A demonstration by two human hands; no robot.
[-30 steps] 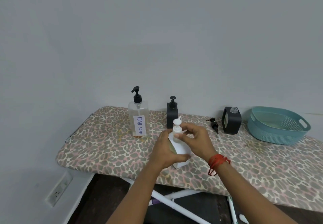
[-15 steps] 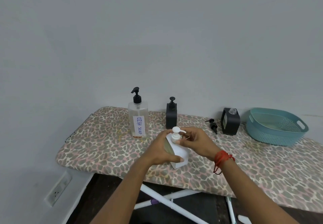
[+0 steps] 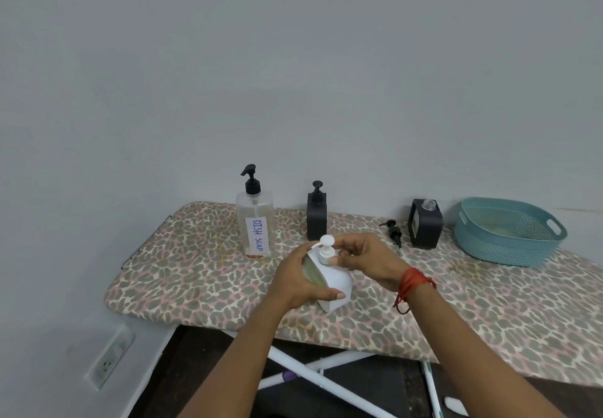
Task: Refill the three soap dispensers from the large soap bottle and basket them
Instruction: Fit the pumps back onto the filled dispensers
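Observation:
A white soap dispenser (image 3: 336,282) stands tilted on the leopard-print board (image 3: 195,270). My left hand (image 3: 301,282) grips its body from the left. My right hand (image 3: 365,259) pinches the collar of its white pump head (image 3: 325,247). Behind it stands the large clear bottle (image 3: 255,221) labelled DISH SOAP with a black pump. A slim black dispenser (image 3: 316,216) stands beside that. Further right, a squat black dispenser (image 3: 425,228) has its neck uncovered, and its black pump (image 3: 393,233) lies beside it. The teal basket (image 3: 509,231) sits at the far right.
The board runs along a grey wall. Its white crossed legs (image 3: 313,372) show below the front edge over a dark floor. A wall socket (image 3: 109,357) sits low on the left.
The white dispenser came down from a raised position to rest on the board. The pump head has turned, its spout now pointing left. The two hands keep their hold.

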